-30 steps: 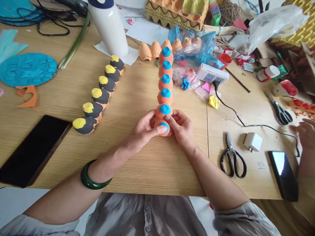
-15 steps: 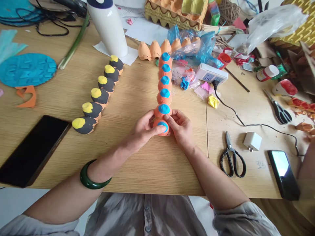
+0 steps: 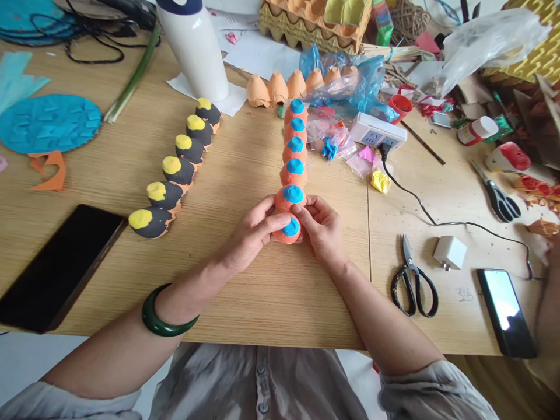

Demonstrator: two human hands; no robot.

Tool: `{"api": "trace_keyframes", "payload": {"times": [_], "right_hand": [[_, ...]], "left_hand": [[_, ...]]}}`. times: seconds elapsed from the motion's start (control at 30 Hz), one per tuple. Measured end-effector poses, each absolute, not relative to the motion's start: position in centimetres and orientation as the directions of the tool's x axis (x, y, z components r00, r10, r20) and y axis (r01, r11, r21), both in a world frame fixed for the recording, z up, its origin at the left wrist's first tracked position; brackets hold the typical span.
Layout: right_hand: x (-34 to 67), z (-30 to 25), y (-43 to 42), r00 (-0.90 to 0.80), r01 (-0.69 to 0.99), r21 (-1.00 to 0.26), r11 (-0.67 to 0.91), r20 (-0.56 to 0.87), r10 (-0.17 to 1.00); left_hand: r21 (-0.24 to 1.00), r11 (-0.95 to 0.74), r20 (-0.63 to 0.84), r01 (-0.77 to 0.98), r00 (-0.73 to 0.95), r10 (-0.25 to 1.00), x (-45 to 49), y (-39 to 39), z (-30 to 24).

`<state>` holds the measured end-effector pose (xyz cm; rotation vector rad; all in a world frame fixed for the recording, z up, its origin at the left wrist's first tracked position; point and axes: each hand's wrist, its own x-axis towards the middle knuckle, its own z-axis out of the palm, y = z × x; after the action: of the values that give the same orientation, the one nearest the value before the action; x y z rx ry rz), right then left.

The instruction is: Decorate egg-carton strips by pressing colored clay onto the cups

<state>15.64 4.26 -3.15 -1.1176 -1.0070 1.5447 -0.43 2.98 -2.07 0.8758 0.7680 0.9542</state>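
Note:
A strip of orange egg-carton cones with blue clay caps runs away from me down the middle of the wooden table. My left hand and my right hand pinch the nearest cone from both sides. The left thumb presses on its blue cap. A green bangle sits on my left wrist. To the left lies a second strip, black cones with yellow caps.
A black phone lies at the near left. Black scissors, a white charger and another phone lie at the right. Further back stand a white bottle, a power strip, clay scraps and egg trays. Another person's arm shows at the right edge.
My left thumb has slid across the nearest blue cap, flattening it. The other person's hand at the right has drawn back out of view.

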Motion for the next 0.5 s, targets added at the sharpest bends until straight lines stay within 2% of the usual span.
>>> {"api": "trace_keyframes", "payload": {"times": [0.17,0.5], "right_hand": [[15.63,-3.03,4.27,-0.129,-0.237,-0.945,-0.225,-0.199,0.972],[15.53,-3.28,4.32,-0.124,-0.24,-0.943,-0.229,-0.204,0.971]], "left_hand": [[0.903,0.265,-0.141,-0.337,0.352,0.925,-0.23,3.06,-2.11],[0.888,0.305,-0.169,-0.344,0.373,0.912,-0.45,2.98,-1.87]]}}
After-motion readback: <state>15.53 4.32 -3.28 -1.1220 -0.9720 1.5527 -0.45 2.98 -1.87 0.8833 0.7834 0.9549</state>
